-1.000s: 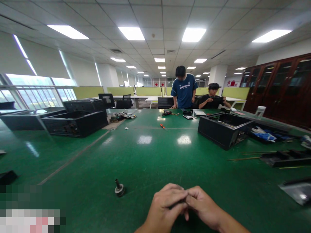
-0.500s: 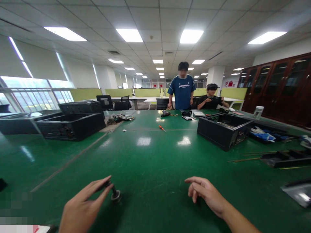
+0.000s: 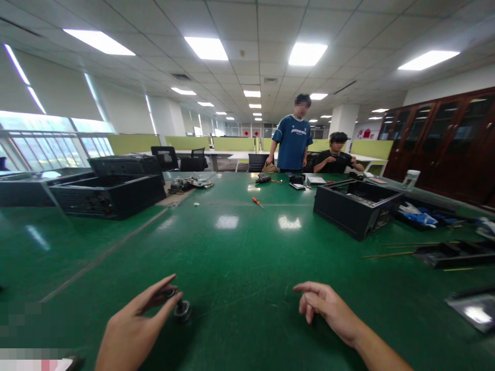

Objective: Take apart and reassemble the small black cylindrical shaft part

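A small black knob-like part (image 3: 182,310) with a round base and an upright stem stands on the green table (image 3: 240,268) near me. My left hand (image 3: 135,324) reaches over it from the left, thumb and forefinger pinched on the top of its stem. My right hand (image 3: 328,309) hovers low over the table to the right, fingers loosely apart and holding nothing. The two hands are well apart.
An open black computer case (image 3: 356,206) sits at the right, more black cases (image 3: 108,193) at the left. A red screwdriver (image 3: 256,201) lies mid-table. Dark panels (image 3: 456,252) lie at the right edge. Two people (image 3: 293,141) are at the far end.
My hands were clasped together near the table's front edge; they have parted. The left went to the small black part and pinched its stem; the right stayed at the right, empty.
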Demonstrator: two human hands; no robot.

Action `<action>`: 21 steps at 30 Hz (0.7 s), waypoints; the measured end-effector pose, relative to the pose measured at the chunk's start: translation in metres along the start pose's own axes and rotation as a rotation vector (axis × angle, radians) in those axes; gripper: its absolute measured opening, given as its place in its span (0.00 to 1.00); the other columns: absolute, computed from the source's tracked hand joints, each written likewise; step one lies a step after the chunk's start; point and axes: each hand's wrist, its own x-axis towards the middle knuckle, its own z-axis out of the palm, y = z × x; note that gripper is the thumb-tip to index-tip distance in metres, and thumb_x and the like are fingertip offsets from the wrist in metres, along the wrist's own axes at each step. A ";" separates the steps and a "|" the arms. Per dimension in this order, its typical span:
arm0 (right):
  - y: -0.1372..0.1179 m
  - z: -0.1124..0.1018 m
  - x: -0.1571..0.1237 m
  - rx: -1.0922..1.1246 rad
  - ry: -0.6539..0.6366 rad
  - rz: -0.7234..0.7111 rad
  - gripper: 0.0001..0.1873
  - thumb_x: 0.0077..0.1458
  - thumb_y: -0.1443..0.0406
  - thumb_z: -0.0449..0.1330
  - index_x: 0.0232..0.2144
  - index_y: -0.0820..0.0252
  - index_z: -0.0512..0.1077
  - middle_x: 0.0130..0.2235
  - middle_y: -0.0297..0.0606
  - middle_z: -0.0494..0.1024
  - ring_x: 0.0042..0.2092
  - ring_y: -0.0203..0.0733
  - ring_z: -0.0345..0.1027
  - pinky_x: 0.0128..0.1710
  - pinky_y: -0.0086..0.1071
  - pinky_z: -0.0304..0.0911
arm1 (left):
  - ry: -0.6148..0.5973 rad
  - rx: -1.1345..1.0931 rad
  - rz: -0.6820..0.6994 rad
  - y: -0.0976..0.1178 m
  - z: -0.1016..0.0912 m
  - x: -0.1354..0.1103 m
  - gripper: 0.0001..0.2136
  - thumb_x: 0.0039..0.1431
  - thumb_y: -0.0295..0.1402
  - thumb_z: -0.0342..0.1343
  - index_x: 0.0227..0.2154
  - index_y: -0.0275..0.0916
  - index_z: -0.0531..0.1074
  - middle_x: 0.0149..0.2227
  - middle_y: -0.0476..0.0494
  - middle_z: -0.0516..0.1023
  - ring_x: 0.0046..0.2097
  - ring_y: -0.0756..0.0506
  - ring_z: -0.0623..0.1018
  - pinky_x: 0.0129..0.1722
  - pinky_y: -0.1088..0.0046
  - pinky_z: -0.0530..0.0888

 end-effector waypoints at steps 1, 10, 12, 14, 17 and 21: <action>0.000 0.000 0.000 -0.004 -0.003 0.000 0.30 0.55 0.46 0.62 0.47 0.66 0.75 0.30 0.40 0.79 0.26 0.37 0.68 0.30 0.31 0.60 | 0.003 -0.001 -0.010 0.000 0.001 0.000 0.26 0.47 0.52 0.60 0.46 0.43 0.77 0.37 0.46 0.87 0.39 0.38 0.85 0.50 0.59 0.78; -0.003 0.000 -0.003 -0.015 -0.037 -0.023 0.29 0.55 0.48 0.63 0.47 0.66 0.74 0.30 0.39 0.78 0.27 0.37 0.68 0.31 0.32 0.61 | -0.255 0.022 -0.038 -0.005 0.011 0.007 0.29 0.46 0.47 0.62 0.51 0.39 0.76 0.38 0.44 0.87 0.42 0.36 0.85 0.46 0.63 0.79; -0.005 0.001 -0.003 -0.017 -0.044 -0.026 0.29 0.54 0.48 0.64 0.47 0.65 0.74 0.30 0.39 0.78 0.27 0.37 0.68 0.31 0.32 0.61 | -0.330 0.002 -0.046 -0.005 0.011 0.008 0.25 0.46 0.47 0.61 0.47 0.40 0.79 0.39 0.43 0.87 0.43 0.35 0.85 0.47 0.62 0.79; -0.007 0.002 -0.003 -0.021 -0.048 -0.027 0.29 0.54 0.48 0.64 0.47 0.65 0.74 0.30 0.39 0.78 0.26 0.37 0.68 0.31 0.33 0.61 | -0.351 -0.014 -0.043 -0.006 0.010 0.009 0.23 0.47 0.47 0.61 0.44 0.40 0.81 0.39 0.43 0.87 0.42 0.35 0.85 0.48 0.62 0.79; -0.009 0.002 -0.003 -0.021 -0.052 -0.029 0.29 0.54 0.47 0.64 0.47 0.65 0.74 0.30 0.39 0.78 0.26 0.37 0.68 0.31 0.33 0.61 | -0.318 0.046 -0.042 -0.010 0.008 0.008 0.27 0.43 0.49 0.64 0.47 0.41 0.80 0.42 0.41 0.86 0.44 0.33 0.84 0.49 0.59 0.78; -0.010 0.002 -0.004 -0.011 -0.061 -0.024 0.29 0.53 0.48 0.64 0.47 0.66 0.74 0.30 0.39 0.77 0.26 0.37 0.68 0.31 0.32 0.61 | -0.321 0.124 -0.049 -0.014 0.008 0.006 0.27 0.37 0.45 0.67 0.43 0.38 0.82 0.46 0.36 0.84 0.50 0.29 0.81 0.54 0.54 0.74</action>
